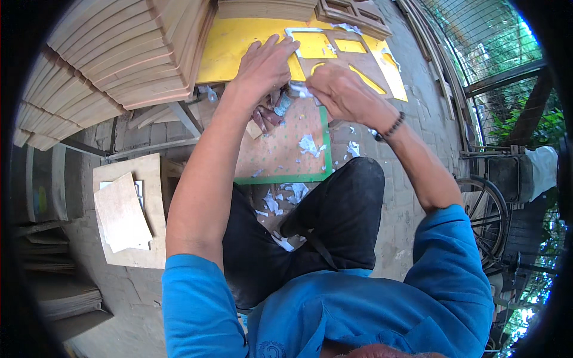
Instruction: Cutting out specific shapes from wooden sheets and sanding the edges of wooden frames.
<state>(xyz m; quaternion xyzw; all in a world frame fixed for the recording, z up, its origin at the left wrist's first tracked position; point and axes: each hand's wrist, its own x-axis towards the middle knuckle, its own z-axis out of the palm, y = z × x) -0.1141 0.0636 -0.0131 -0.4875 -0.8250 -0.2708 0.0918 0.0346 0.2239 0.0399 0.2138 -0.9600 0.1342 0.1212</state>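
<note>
A thin brown board with cut-out openings point(359, 62) lies on a yellow sheet point(230, 42), white paper along its left and top edges. My left hand point(265, 62) is stretched out at the board's left edge, fingers extended. Beside it, my right hand point(343, 92) is closed, pinching a torn strip of white paper point(301, 90) at the near left corner. Below the hands, a worktop with a green border point(286, 158) carries white paper scraps point(310, 145) and crumpled dark red and bluish pieces point(270, 115) partly hidden by my left arm.
Tall stacks of wooden panels point(113, 53) stand at the left. A wooden stool point(143, 253) holding thin sheets point(122, 215) is by my left elbow. More paper scraps point(273, 203) litter the paved floor. A bicycle wheel point(486, 218) and a wire fence point(477, 42) are at the right.
</note>
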